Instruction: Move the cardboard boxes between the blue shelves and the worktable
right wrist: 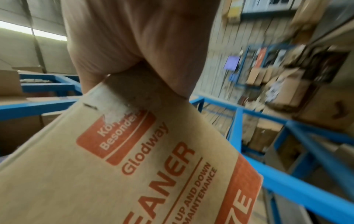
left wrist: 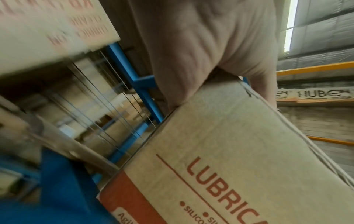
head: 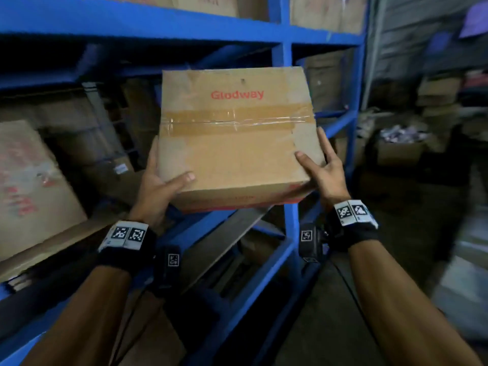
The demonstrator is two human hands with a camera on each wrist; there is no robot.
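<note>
The taped cardboard box is held clear of the blue shelves, near corners clamped by the left hand and right hand, thumbs on top, presumably to stop tilting

Box between both hands, before shelves.

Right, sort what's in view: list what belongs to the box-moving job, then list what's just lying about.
Job:
- Glodway box, held clear of the shelf
- left hand and right hand, gripping its near corners
- blue shelves
- shelved boxes

Lying about:
- open carton of small items
- purple screen
</note>
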